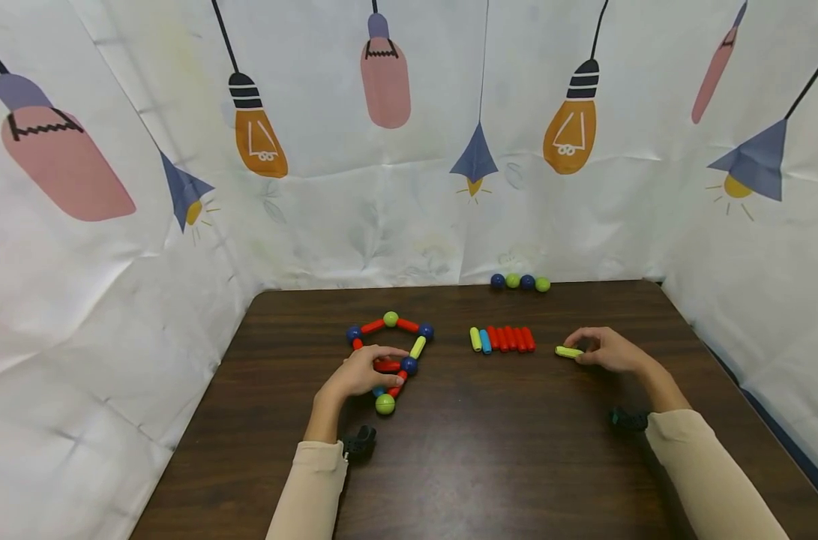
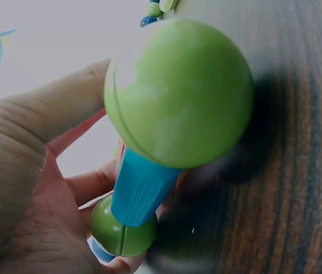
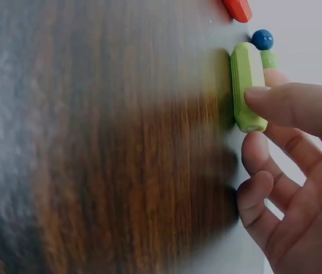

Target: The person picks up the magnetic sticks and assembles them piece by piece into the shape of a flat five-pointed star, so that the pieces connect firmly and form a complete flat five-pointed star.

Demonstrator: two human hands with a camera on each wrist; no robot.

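In the head view the left hand point(image 1: 363, 373) grips the near part of a structure of rods and balls, its fingers and thumb around a red rod point(image 1: 387, 366) beside a blue ball point(image 1: 409, 365). A green ball point(image 1: 385, 404) forms the near corner. The left wrist view shows a blue rod point(image 2: 143, 185) between two green balls, with the left hand point(image 2: 41, 165) curled around behind them. On the right, the right hand point(image 1: 609, 351) pinches a yellow-green rod point(image 1: 568, 352) low over the table; thumb and fingers hold this rod point(image 3: 246, 88) in the right wrist view.
A row of rods point(image 1: 510, 339), one yellow-green, one blue and several red, lies between the hands. Blue and green balls point(image 1: 527, 282) line the table's point(image 1: 462, 450) back edge. Patterned white cloth point(image 1: 382, 210) hangs behind and at both sides.
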